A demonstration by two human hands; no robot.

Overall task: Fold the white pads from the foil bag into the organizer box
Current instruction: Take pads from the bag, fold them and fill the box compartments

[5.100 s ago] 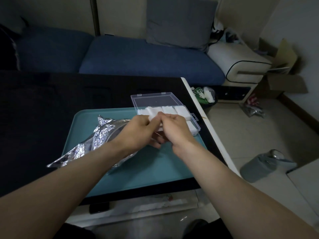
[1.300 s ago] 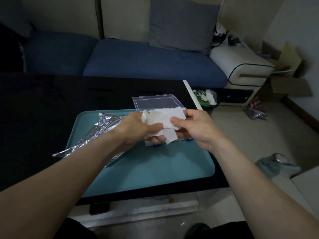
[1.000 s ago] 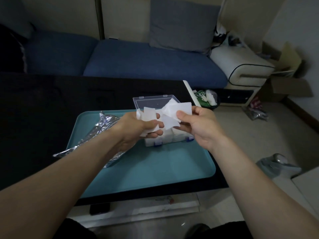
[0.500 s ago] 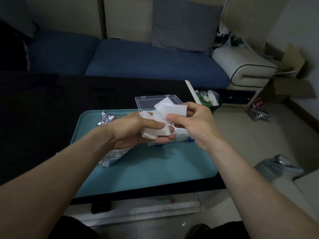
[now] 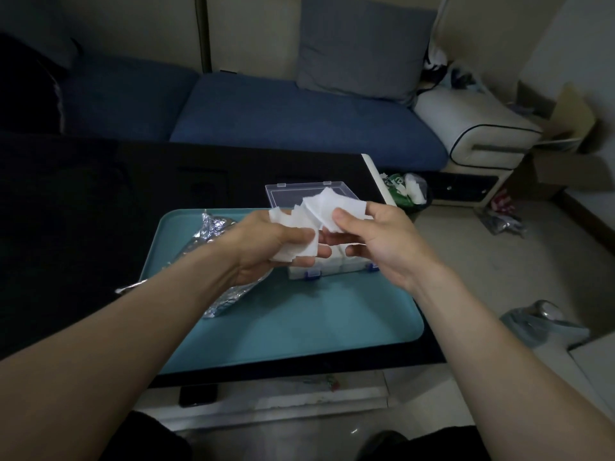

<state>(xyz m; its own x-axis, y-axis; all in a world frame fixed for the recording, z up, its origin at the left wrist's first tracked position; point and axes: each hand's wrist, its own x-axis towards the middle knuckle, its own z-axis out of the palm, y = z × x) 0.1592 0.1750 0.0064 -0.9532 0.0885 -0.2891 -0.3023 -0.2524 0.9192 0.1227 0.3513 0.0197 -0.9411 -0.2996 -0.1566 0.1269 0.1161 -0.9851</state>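
Note:
Both hands are raised over the teal tray [image 5: 299, 324]. My left hand [image 5: 266, 247] grips a small stack of white pads [image 5: 293, 241]. My right hand [image 5: 376, 241] pinches one white pad [image 5: 336, 207] between thumb and fingers, just right of the stack. Behind and below the hands stands the clear organizer box [image 5: 319, 271] with its lid [image 5: 293, 194] open; white pads fill its compartments, mostly hidden by my hands. The crumpled foil bag [image 5: 219, 294] lies on the tray's left side, partly under my left forearm.
The tray sits on a black table [image 5: 83, 211] whose right edge [image 5: 376, 174] runs close to the box. A blue sofa [image 5: 299, 121] lies beyond. On the floor to the right are a bin with rubbish [image 5: 406, 191] and a grey object [image 5: 542, 324].
Earlier both hands worked at the box; they then lifted a bunch of pads. Over the last second my right hand has drawn one pad away from the stack in my left.

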